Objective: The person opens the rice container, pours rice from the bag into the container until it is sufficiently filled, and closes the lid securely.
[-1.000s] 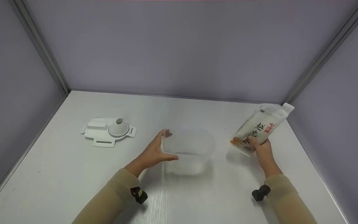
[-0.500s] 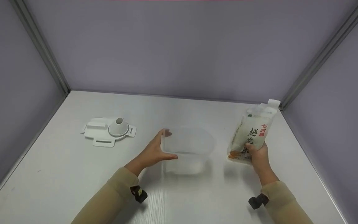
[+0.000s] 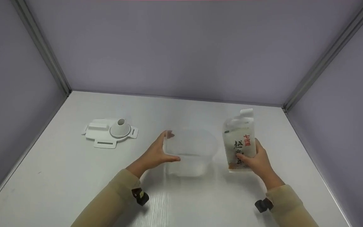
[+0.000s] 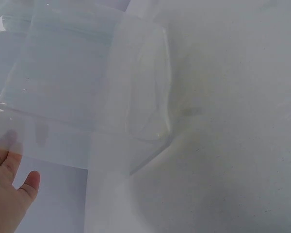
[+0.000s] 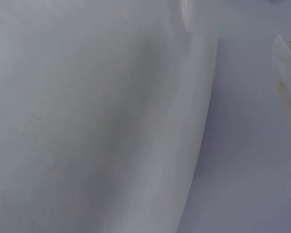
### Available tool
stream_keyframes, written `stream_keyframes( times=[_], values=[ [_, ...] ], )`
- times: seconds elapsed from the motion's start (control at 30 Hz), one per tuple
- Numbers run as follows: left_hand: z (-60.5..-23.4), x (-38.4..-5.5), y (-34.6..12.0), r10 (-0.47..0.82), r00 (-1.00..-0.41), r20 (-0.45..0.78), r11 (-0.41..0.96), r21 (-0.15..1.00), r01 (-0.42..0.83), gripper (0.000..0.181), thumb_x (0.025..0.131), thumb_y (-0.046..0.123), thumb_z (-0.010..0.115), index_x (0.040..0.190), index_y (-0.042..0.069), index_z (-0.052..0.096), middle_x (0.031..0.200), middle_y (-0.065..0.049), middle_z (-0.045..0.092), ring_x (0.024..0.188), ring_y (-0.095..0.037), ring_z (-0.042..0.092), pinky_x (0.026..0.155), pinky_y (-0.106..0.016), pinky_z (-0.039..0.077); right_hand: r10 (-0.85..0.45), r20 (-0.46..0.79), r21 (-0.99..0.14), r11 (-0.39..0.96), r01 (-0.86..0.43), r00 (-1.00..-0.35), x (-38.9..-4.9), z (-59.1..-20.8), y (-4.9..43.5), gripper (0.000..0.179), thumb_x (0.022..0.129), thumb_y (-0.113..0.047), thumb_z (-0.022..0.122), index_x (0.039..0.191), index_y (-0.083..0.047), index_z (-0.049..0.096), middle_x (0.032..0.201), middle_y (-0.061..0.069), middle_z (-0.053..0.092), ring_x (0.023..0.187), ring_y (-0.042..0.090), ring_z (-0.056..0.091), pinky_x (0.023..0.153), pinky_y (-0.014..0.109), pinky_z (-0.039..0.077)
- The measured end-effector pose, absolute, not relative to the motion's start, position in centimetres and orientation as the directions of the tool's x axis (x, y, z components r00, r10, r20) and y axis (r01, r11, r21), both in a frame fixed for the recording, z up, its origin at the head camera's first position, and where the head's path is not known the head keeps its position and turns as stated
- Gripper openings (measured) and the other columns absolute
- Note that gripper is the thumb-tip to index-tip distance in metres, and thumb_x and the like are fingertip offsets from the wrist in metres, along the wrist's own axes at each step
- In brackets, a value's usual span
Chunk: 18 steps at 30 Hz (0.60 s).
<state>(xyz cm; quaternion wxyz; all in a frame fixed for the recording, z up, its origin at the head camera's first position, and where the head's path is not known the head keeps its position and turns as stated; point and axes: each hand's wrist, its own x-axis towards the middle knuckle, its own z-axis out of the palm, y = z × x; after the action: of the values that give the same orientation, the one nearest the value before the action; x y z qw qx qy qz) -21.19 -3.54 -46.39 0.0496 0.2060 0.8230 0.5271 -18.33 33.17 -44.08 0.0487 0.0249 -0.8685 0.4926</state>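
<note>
The clear container stands on the white table and is held at its left side by the left hand, whose thumb and fingers are spread wide about the wall. The printed bag, just right of the container and seemingly off the table, is gripped low by the right hand, its thumb pressed across the front; the fingers behind are hidden. A white slotted piece with a spout lies well to the left of the container, touched by neither hand. For good handling, the container should be kept flat and steadied lightly, since its thin-looking wall may flex. The bag is best supported from beneath and kept upright, as its top may slump; whether that top is sealed cannot be told.
</note>
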Motion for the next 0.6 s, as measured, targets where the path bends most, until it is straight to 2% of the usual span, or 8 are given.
stream_keyframes(
  times=[0.2,0.33,0.43,0.5,0.6],
  values=[
    [-46.0,-20.8,-3.8,0.433,-0.897,0.087,0.37,0.891,0.264,0.127,0.064,0.048,0.081,0.15,0.01,-0.005,0.153,-0.006,0.018,0.139,-0.027,0.015,0.108,-0.049,0.021,-0.064,0.16,-0.813,0.558,-0.168,-0.985,-18.1,-43.9,33.3,0.063,0.074,-0.017,0.081,0.125,-0.005,0.045,0.115,0.015,0.058,0.104,0.032,0.057,0.086,0.051,0.046],
    [-45.5,-20.3,-4.5,0.42,-0.898,0.13,0.35,0.89,0.292,0.124,0.07,0.047,0.078,0.148,0.013,-0.013,0.156,-0.004,0.006,0.141,-0.025,0.006,0.109,-0.05,0.015,-0.1,0.213,-0.788,0.571,-0.231,-0.972,-18.0,-43.9,33.3,0.062,0.072,-0.013,0.082,0.123,-0.005,0.048,0.112,0.014,0.06,0.101,0.031,0.059,0.083,0.05,0.048],
    [-44.3,-20.1,-4.7,0.348,-0.904,0.248,0.35,0.86,0.37,0.112,0.076,0.048,0.072,0.15,0.012,-0.005,0.156,-0.006,0.008,0.141,-0.022,0.006,0.11,-0.048,0.013,-0.148,0.231,-0.771,0.575,-0.274,-0.962,-18.0,-43.6,33.1,0.062,0.071,-0.013,0.082,0.123,-0.004,0.049,0.111,0.013,0.061,0.099,0.031,0.06,0.081,0.05,0.048],
    [-43.0,-20.1,-4.4,0.324,-0.888,0.326,0.381,0.814,0.438,0.1,0.08,0.048,0.069,0.15,0.01,0.008,0.154,-0.007,0.017,0.14,-0.022,0.013,0.11,-0.047,0.016,-0.176,0.238,-0.753,0.588,-0.295,-0.955,-18.1,-43.2,33.1,0.062,0.071,-0.014,0.083,0.122,-0.004,0.049,0.111,0.013,0.062,0.098,0.031,0.06,0.08,0.051,0.049],
    [-40.6,-20.0,-3.2,0.375,-0.842,0.387,0.44,0.725,0.53,0.079,0.084,0.047,0.064,0.144,0.007,0.033,0.146,-0.009,0.036,0.134,-0.023,0.029,0.109,-0.045,0.021,-0.208,0.259,-0.715,0.615,-0.332,-0.943,-18.3,-42.8,33.3,0.063,0.07,-0.014,0.083,0.122,-0.004,0.049,0.109,0.012,0.062,0.096,0.03,0.061,0.077,0.051,0.049]
  ],
)
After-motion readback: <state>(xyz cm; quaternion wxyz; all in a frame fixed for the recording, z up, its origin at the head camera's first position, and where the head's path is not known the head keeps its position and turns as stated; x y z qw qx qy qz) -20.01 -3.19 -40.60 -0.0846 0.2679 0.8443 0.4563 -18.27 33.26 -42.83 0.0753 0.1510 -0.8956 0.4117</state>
